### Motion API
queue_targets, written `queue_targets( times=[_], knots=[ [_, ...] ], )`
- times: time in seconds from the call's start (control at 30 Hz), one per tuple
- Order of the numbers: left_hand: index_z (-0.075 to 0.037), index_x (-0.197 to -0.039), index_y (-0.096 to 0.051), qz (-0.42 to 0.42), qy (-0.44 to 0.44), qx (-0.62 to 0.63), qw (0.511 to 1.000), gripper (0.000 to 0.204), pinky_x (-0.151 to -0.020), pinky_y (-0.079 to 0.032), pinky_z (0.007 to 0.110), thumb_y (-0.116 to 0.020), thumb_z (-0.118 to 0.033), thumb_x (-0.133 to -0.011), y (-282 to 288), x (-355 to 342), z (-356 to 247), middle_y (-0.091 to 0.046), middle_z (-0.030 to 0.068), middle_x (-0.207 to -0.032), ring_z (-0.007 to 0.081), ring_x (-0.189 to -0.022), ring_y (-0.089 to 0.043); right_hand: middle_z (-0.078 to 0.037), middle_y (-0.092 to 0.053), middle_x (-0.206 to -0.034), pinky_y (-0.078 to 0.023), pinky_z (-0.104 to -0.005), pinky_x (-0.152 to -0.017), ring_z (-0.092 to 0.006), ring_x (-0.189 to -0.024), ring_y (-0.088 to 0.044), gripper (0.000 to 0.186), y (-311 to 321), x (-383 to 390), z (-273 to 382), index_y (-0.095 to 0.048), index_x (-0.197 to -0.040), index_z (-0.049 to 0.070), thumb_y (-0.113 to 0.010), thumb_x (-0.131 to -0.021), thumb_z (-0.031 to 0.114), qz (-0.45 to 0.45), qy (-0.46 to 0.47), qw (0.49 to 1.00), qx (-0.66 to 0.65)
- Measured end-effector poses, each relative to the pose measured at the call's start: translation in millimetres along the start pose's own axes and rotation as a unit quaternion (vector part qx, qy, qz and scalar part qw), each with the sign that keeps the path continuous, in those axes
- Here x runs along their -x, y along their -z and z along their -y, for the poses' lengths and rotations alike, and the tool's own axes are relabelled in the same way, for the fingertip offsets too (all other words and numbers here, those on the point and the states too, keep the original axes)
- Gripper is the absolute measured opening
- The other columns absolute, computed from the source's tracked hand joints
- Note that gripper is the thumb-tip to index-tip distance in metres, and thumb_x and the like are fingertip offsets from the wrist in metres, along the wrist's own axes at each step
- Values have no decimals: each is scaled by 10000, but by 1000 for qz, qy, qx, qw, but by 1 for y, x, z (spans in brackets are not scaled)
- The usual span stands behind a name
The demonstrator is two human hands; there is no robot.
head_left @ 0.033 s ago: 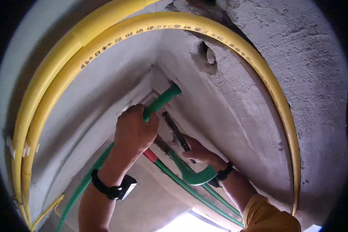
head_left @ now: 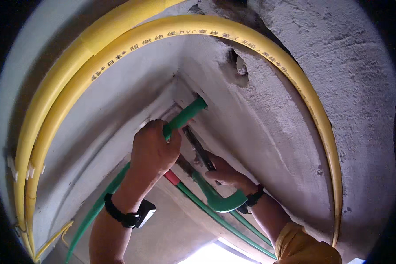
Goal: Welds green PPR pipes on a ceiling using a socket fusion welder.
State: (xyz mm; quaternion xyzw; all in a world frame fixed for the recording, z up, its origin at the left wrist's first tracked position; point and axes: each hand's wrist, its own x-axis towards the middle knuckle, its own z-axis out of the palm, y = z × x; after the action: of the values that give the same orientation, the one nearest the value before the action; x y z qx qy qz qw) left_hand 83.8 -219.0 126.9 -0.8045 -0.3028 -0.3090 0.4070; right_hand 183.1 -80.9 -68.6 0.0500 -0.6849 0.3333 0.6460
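Observation:
My left hand (head_left: pixel 155 144) is closed around a green pipe (head_left: pixel 187 115). The pipe's far end points up and right and meets the wall; whether it enters a hole there I cannot tell. Just right of and below it, my right hand (head_left: pixel 226 170) grips a tool (head_left: pixel 199 148) with a dark, straight bar and a green curved handle (head_left: pixel 224 202). The handle hooks round beneath the hand towards the wrist. The dark bar's tip is close to the pipe, below its exposed length. The tool's exact kind is not clear, and my fingers are partly hidden behind its bar.
Two thick yellow conduits (head_left: pixel 53 94) arch overhead and down the left side, held by white clips (head_left: pixel 30 169). More green pipe (head_left: pixel 94 213) runs at lower left, and thinner green pipes (head_left: pixel 224 224), one with a red section (head_left: pixel 171 177), at lower right. The rough wall has a hole (head_left: pixel 238 66).

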Motion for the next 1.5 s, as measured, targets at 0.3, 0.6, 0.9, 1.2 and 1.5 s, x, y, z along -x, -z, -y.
queue_targets(
  times=[0.3, 0.6, 0.9, 1.2, 1.5],
  knots=[
    [31, -837, -564, -49, 3, -23, 999, 262, -657, -516, 485, -589, -225, -788, 7, 3, -4, -578, 243, -813, 433, -695, -610, -200, -488, -1304, -292, -382, -1080, -319, -1231, -447, 891, -9, -29, 40, -341, -1406, 21, -645, -599, 244, 15, 47, 987, 150],
    [31, -912, -571, -12, -17, -74, 997, 288, -649, -516, 499, -585, -230, -791, 14, 4, -2, -547, 249, -882, 417, -716, -610, -179, -575, -1063, -392, -394, -959, -287, -1032, -532, 750, -26, -44, 100, -423, -1314, -4, -563, -577, 9, 27, 37, 984, 175],
    [39, -965, -567, -26, -41, -32, 998, 291, -702, -508, 501, -577, -207, -809, 16, 3, 2, -548, 244, -945, 429, -778, -602, -196, -486, -1256, -370, -375, -1006, -301, -1156, -479, 698, -22, -53, 88, -347, -1375, -8, -524, -701, -45, 5, 139, 969, 203],
    [57, -992, -555, 1, -38, -38, 999, 316, -717, -513, 491, -581, -209, -825, 13, 4, 5, -558, 259, -952, 426, -778, -616, -223, -456, -1327, -336, -397, -1068, -334, -1260, -435, 787, -18, -55, 86, -320, -1400, -10, -563, -652, -13, 19, 111, 976, 188],
    [34, -1014, -543, -14, 14, -36, 999, 469, -711, -508, 513, -602, -371, -785, 19, 5, -11, -582, 245, -944, 426, -779, -621, -218, -550, -1206, -413, -423, -986, -382, -1147, -517, 626, -18, -54, 77, -436, -1313, 18, -673, -743, 118, -52, 120, 943, 305]
  ],
)
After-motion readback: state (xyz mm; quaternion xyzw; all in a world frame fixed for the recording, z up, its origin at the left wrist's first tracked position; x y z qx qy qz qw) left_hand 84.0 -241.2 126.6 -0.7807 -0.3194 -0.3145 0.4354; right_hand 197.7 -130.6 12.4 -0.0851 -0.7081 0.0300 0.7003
